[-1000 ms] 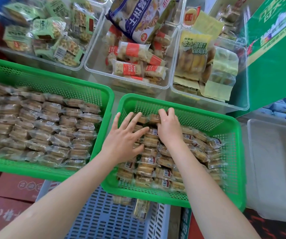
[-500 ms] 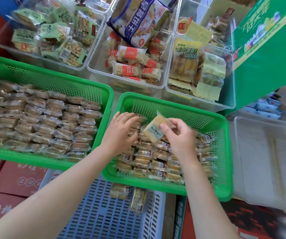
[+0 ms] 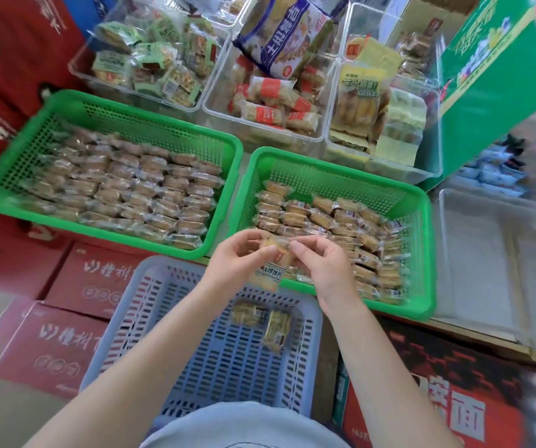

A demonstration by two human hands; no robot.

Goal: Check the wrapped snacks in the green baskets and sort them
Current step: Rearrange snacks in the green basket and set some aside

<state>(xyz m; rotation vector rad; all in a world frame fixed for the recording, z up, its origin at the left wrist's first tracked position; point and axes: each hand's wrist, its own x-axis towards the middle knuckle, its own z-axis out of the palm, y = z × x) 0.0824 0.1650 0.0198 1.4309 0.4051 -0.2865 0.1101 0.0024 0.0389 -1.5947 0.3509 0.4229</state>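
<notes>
item in hand: one wrapped snack [image 3: 274, 250], clear film over a pale yellow cake, held between both hands above the near left corner of the right green basket [image 3: 421, 202], just over the far rim of the blue basket [image 3: 308, 350]. long axis runs roughly left to right, one end toward each hand; a printed label hangs below it, partly hidden. left hand [image 3: 239, 257]: fingers curled narrow, tips pinching the left end of the wrapper. right hand [image 3: 320, 263]: fingers likewise curled, thumb and forefinger pinching the right end. both hands equally near; neither has a free finger spread. judgement: the piece is under inspection, and its destination lies either straight down and toward the person into the blue basket, or left into the left green basket [image 3: 18, 169]. stock: right green basket about half covered with wrapped snacks in loose rows, far strip bare; left green basket filled in tidy rows; blue basket holds two wrapped snacks [image 3: 262, 318] near its far right side. surroundings: clear bins [image 3: 215, 105] of other packaged goods beyond the green baskets, red cartons [image 3: 76, 286] underneath. whether the film is sound cannot be told, it is blurred.
</notes>
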